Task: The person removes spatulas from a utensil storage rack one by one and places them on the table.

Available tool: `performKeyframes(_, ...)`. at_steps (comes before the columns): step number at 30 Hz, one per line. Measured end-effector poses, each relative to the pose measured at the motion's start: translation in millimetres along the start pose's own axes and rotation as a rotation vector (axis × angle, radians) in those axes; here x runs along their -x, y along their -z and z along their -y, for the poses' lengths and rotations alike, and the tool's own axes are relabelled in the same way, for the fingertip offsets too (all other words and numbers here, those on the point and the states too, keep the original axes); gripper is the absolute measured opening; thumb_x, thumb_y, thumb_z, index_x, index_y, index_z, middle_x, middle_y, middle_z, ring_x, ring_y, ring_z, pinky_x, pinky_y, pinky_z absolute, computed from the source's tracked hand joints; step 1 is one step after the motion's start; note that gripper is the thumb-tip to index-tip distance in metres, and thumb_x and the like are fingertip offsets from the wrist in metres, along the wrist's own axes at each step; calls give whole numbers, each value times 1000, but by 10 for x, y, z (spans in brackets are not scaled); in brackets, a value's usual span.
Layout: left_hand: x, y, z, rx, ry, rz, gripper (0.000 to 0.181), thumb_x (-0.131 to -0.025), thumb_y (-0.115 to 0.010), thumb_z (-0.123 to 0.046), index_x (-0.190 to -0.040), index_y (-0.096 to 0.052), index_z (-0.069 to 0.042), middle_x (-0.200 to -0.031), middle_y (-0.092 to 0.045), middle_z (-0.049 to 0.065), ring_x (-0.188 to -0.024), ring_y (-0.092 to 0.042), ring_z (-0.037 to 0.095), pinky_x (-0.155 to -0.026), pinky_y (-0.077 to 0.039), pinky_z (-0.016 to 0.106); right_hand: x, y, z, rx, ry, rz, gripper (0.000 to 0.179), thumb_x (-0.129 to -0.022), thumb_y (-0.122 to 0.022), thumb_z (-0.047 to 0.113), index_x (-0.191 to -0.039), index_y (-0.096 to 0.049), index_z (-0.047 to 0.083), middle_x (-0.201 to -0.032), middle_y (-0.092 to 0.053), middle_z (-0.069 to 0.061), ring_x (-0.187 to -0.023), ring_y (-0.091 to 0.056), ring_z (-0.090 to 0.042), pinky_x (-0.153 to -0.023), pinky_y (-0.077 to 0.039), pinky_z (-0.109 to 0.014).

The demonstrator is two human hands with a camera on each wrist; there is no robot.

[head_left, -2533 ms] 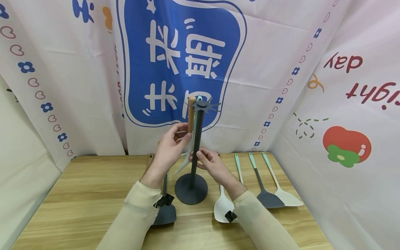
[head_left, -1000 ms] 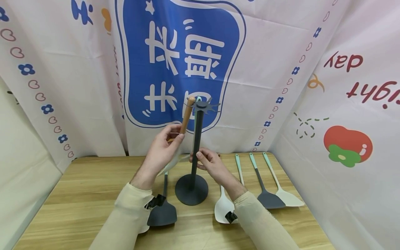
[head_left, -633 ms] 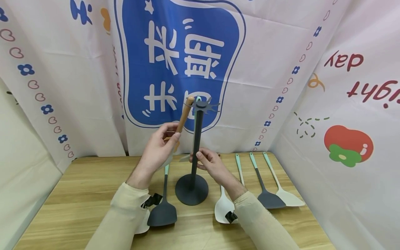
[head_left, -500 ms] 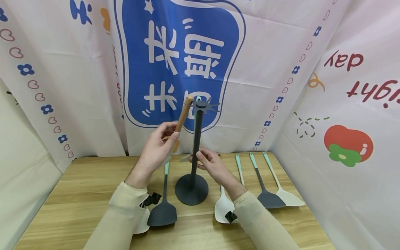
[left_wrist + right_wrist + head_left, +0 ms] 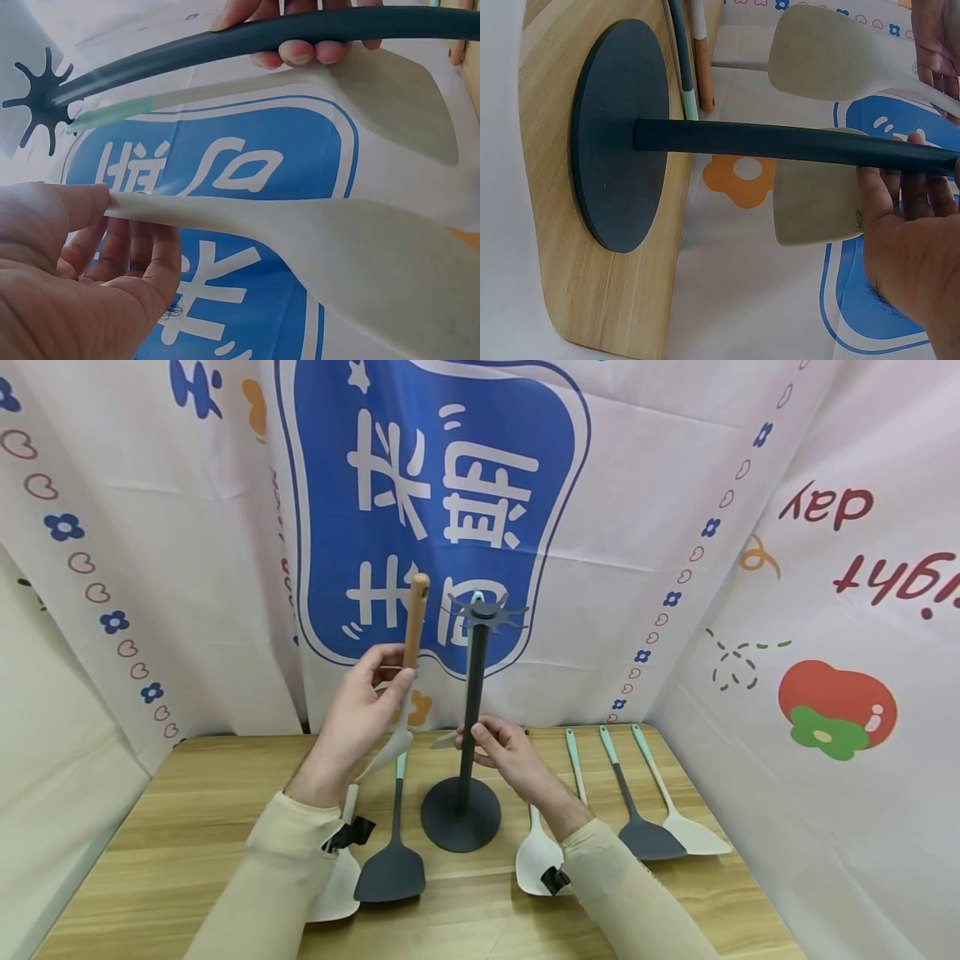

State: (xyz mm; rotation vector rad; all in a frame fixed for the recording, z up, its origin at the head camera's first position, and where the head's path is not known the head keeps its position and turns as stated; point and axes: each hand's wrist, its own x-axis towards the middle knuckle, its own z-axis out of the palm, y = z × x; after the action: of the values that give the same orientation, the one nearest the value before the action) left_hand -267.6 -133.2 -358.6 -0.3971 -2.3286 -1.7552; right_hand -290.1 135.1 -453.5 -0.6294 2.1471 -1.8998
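My left hand (image 5: 356,714) pinches a spatula with a wooden handle (image 5: 415,622), held upright left of a dark stand. In the left wrist view its pale blade (image 5: 390,277) widens away from my fingers. The handle's top is apart from the hooked ring (image 5: 486,612) of the stand. My right hand (image 5: 513,756) grips the stand's pole (image 5: 476,685) around mid-height. Behind the pole hangs a second spatula with a mint handle, whose pale blade (image 5: 817,199) shows beyond the pole in the right wrist view. The round base (image 5: 461,814) rests on the table.
On the wooden table (image 5: 202,827), a dark spatula (image 5: 390,872) and a white one (image 5: 337,893) lie left of the base. Several more lie right, including a white spatula (image 5: 534,860) by my right forearm and a dark one (image 5: 651,839). A printed curtain (image 5: 637,527) hangs behind.
My left hand has moved left with the wooden-handled spatula, whose top tilted at the hooked ring and then came away from it. My right hand keeps its hold on the pole.
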Motion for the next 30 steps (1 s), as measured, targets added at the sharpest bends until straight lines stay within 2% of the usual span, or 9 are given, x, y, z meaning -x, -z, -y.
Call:
performKeyframes(5, 5, 56, 34, -19, -15, -11, 45, -124, -62, -24, -165, -58, -7, -156, -67, 20, -140, -67, 36, -118, -59, 51, -11, 4, -13, 1, 0, -1, 44, -127, -53, 33, -148, -67, -3, -142, -77, -20, -144, -72, -31, -128, -59, -60)
performKeyframes(12, 30, 144, 79, -25, -31, -35, 46, -121, -67, -23, -163, -57, -6, -155, -67, 19, -138, -68, 32, -107, -57, 18, -5, 4, -9, 0, 3, -4, 44, -127, -53, 34, -147, -68, -3, -142, -77, -21, -143, -73, -29, -128, -59, -60)
performKeyframes(14, 45, 165, 88, -23, -30, -44, 47, -120, -70, -23, -162, -57, -6, -154, -67, 19, -137, -67, 31, -105, -56, 13, -2, 5, -9, 0, 3, -3, 45, -127, -53, 34, -148, -67, -3, -142, -77, -20, -143, -73, -31, -128, -59, -60)
performKeyframes(22, 101, 257, 118, -93, 11, -90, 50, -117, -77, -28, -158, -56, -6, -151, -66, 19, -138, -66, 32, -111, -58, 27, -5, 20, -25, 3, -3, 4, 45, -127, -54, 34, -150, -67, -2, -143, -76, -20, -147, -72, -35, -129, -58, -60)
performKeyframes(27, 121, 325, 162, -120, -1, -118, 50, -116, -78, -27, -155, -57, -4, -146, -66, 20, -134, -66, 30, -101, -58, 15, 1, 18, -14, 5, -3, 3, 44, -127, -54, 34, -150, -67, -2, -142, -77, -19, -147, -72, -36, -128, -59, -60)
performKeyframes(30, 144, 370, 177, -117, -14, -127, 51, -115, -79, -26, -155, -56, -3, -145, -67, 20, -131, -65, 27, -98, -58, 13, 7, 15, -5, 2, -2, 5, 45, -127, -53, 35, -150, -67, -2, -143, -76, -20, -146, -72, -34, -128, -59, -59)
